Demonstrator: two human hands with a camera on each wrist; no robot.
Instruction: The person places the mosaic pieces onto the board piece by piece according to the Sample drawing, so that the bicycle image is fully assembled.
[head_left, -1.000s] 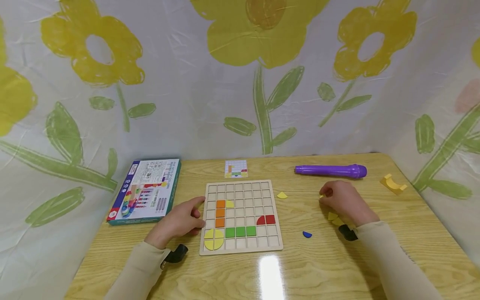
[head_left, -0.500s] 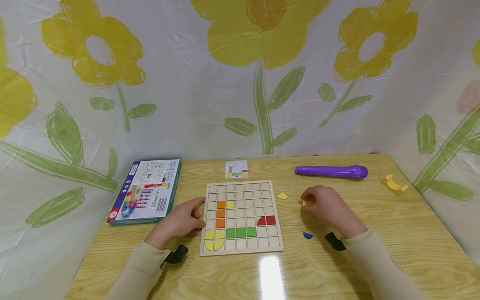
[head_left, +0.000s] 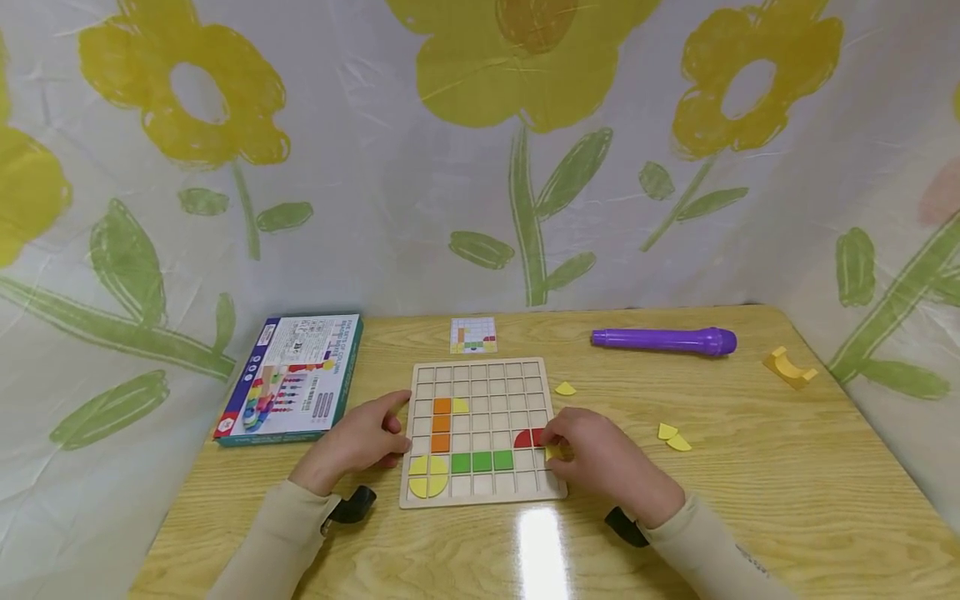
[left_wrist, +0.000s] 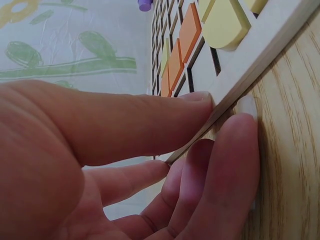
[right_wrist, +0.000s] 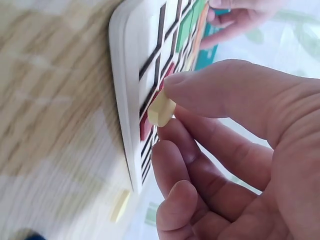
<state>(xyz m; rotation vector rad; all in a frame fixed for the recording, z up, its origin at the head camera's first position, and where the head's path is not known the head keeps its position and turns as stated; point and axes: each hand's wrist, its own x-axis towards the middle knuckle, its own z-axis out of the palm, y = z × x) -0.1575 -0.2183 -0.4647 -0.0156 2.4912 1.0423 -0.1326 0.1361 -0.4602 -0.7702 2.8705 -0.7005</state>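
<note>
My left hand (head_left: 365, 442) rests at the left edge of a wooden grid board (head_left: 480, 484), thumb and forefinger touching its side. The left wrist view has the thumb (left_wrist: 145, 117) along the rim. Between thumb and fingertips my right hand (head_left: 603, 462) pinches a small yellow quarter-circle tile (right_wrist: 161, 111), held over the board's right edge beside the red tiles (head_left: 522, 438). The board also bears a column of orange tiles (head_left: 441, 425), a row of green squares (head_left: 482, 462), one yellow quarter (head_left: 459, 406) and a yellow circle of quarters (head_left: 428, 477).
A pattern card (head_left: 473, 335) lies behind the board. Loose yellow quarters (head_left: 566, 388) lie to its right, two more yellow tiles (head_left: 678, 442) farther right. Around stand a toy box (head_left: 292, 379), a purple microphone (head_left: 663, 341) and a yellow arch block (head_left: 789, 367).
My right hand has come left from the loose yellow tiles to the board's right edge, carrying one tile. It now covers the blue half-circle in the head view. The left hand stays put.
</note>
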